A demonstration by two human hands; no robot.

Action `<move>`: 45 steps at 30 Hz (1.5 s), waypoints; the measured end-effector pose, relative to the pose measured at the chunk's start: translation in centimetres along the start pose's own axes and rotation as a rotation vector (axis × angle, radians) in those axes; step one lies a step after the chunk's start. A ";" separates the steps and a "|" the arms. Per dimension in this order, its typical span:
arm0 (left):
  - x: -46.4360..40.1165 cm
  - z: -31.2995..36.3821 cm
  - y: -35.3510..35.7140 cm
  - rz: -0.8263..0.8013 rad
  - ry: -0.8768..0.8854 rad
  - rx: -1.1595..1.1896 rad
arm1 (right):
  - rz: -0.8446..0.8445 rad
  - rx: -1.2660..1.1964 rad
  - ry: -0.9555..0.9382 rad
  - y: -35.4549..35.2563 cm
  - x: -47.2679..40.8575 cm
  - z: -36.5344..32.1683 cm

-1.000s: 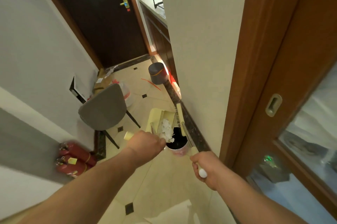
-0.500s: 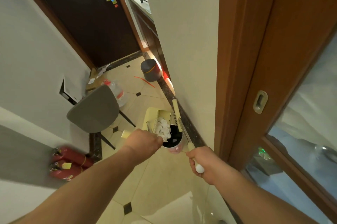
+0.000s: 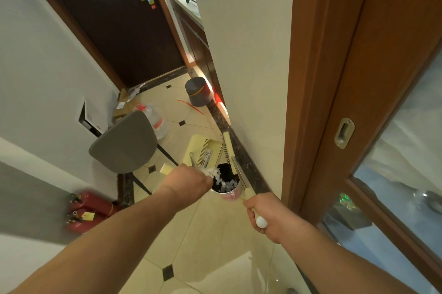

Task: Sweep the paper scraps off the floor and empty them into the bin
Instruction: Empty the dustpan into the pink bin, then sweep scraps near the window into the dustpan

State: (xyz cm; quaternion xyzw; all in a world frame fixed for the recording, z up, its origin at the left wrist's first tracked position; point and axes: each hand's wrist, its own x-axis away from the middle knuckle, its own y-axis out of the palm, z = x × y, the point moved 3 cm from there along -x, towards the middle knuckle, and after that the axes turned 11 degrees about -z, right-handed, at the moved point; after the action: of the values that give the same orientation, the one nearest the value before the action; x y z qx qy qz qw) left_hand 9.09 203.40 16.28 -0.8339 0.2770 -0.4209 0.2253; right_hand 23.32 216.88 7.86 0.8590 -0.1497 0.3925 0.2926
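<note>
Emptying step is in progress. The left hand [image 3: 189,183] is clamped on the handle of the pale yellow plastic dustpan [image 3: 203,150], which is tipped over the small round bin with a black liner and pinkish wall [image 3: 230,194], standing on the cream tiled floor [image 3: 203,234] just beside the dark skirting. The white shredded paper scraps [image 3: 215,172] are mid-transfer: a clump sits at the dustpan's lip, at the edge of the left hand, and some pieces already lie inside the bin [image 3: 226,186] on the black liner. The dustpan's upper surface looks mostly cleared, though blur makes it hard to rule out small bits stuck there. The right hand [image 3: 265,217] is wrapped round the white-tipped end of the long-handled yellow broom [image 3: 230,150], whose head rests against the dustpan's right side above the bin. No loose scraps are visible on the floor near the bin, so sweeping seems done. Left: shake out the remainder. A second grey lidded bin with an orange band [image 3: 197,91] stands well apart down the hall; its contents are not visible.
</note>
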 end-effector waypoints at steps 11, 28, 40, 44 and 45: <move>0.8 -1.5 0.8 0.014 -0.088 0.112 | 0.005 0.023 0.001 0.5 0.2 0.2; 2.7 -3.8 0.8 0.053 -0.200 0.151 | -0.010 0.054 0.001 0.9 1.0 -0.3; 13.4 -0.9 4.0 -0.031 -0.607 0.541 | -0.184 0.352 0.065 5.8 -0.1 0.4; 18.4 2.6 7.4 -0.101 -0.747 0.634 | -0.249 0.474 0.124 7.0 -0.7 4.3; 19.7 3.7 8.6 -0.127 -0.786 0.669 | -0.252 0.489 0.154 7.1 -0.7 5.5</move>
State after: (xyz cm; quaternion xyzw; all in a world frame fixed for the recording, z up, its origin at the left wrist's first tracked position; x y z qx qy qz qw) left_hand 19.49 184.71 20.37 -0.8264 -0.0294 -0.1542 0.5408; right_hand 22.62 207.96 7.19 0.8836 0.0800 0.4416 0.1338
